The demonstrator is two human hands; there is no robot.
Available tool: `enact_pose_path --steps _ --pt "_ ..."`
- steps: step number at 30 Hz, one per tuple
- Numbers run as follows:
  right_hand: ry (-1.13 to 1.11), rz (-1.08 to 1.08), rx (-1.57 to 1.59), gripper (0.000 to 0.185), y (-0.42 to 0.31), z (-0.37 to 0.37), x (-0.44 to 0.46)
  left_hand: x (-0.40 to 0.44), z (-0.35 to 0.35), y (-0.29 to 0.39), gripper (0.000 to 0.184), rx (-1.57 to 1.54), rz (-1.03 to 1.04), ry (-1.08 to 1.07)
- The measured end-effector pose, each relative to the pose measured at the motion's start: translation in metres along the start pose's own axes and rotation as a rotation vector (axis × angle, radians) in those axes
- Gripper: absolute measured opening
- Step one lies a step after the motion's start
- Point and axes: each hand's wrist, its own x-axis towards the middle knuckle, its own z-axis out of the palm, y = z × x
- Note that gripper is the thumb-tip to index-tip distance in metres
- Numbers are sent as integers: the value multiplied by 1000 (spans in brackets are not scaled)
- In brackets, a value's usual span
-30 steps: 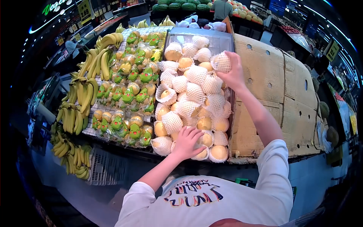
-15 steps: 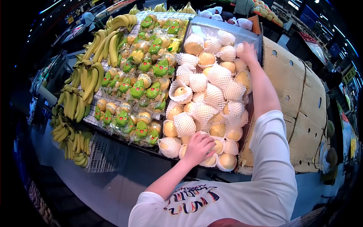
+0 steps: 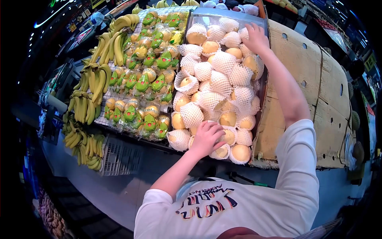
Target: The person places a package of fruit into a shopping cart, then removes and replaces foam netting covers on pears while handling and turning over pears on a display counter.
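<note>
Touches a netted fruit (image 3: 244, 33) at the far right of the tray (image 3: 202, 19) with the right hand (image 3: 256, 39), can't tell if gripping; rests the left hand (image 3: 207, 139), fingers a bit wide, on nearer fruit (image 3: 229, 137); seems mid-handling, calls for gentle fingers

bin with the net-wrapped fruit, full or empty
Mostly full: wrapped fruit covers most of the bin, right down to the near edge, while a strip of its base shows bare at the far end.
</note>
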Motion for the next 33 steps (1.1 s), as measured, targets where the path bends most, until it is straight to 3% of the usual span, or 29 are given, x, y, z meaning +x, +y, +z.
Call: enact_pose_path --steps 2,3,6,10,12,14,16,17,19,22,27,30,32,33 --pt "98 -90 144 53 -3 -16 -17 1 0 1 26 -27 -16 -22" --pt "251 -147 250 35 -12 -27 -36 1 -1 3 24 -22 -24 -31" --pt "271 -235 530 25 -33 -65 -105 -6 -3 10 26 -43 -60 -114" --pt "181 15 1132 15 -63 -91 -225 -3 -3 10 32 -32 -60 -155" --pt "186 -96 916 16 -68 -91 -279 -5 -2 9 29 -60 -47 -142" --pt "227 -53 802 12 -74 -87 -320 -9 -7 9 32 -182 -87 -154" --pt "254 168 769 8 -88 -87 -346 -19 -14 7 32 -330 -140 -109" --pt "263 281 747 9 -93 -86 -360 -24 -21 5 25 -333 -129 40" --pt "172 307 687 13 -91 -79 -390 -49 -27 -4 14 -307 -260 305" --pt "112 312 629 17 -96 -80 -411 -98 -25 -32 16 -633 -678 613" --pt "97 215 558 18 -102 -78 -418 -137 -37 -54 9 -538 -900 528" --pt "71 223 577 20 -102 -75 -418 -136 -38 -52 25 -85 -796 370" --pt "58 220 578 21 -103 -75 -417 -140 -30 -57 63 -94 -781 309" --pt "57 213 575 21 -103 -75 -418 -138 -28 -54 73 -90 -808 267"
